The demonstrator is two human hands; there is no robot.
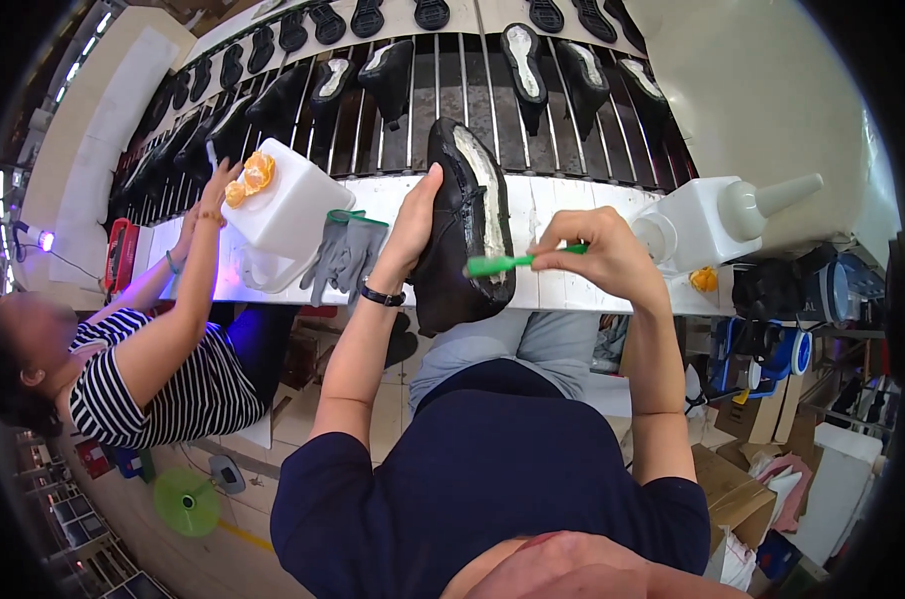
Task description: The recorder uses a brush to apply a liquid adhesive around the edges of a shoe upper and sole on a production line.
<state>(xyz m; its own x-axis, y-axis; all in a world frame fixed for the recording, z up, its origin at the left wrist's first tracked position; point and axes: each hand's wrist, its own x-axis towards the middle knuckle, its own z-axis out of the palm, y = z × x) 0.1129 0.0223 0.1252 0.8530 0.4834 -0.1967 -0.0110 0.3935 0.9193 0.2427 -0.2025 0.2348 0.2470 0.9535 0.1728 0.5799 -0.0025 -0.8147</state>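
A black shoe (pixel 448 245) is gripped by my left hand (pixel 414 222), thumb along its upper side. Its underside faces right and shows a whitish, wet-looking strip inside a black rim. My right hand (pixel 604 250) pinches the handle of a green brush (pixel 507 264), much like a toothbrush. The brush head lies over the heel end of the shoe; whether its bristles touch cannot be made out. Grey gloves with green cuffs (pixel 345 250) lie left of my left hand. A white plastic container (pixel 709 222) with a spout lies to the right of my right hand.
Beyond the white bench edge, a roller rack (pixel 452 85) carries several black shoes, with soles (pixel 368 18) on a ledge behind. At left, a co-worker (pixel 173 374) in stripes reaches past a white jug (pixel 288 200) topped with peeled orange segments (pixel 258 175). Orange peel (pixel 705 280) lies at right.
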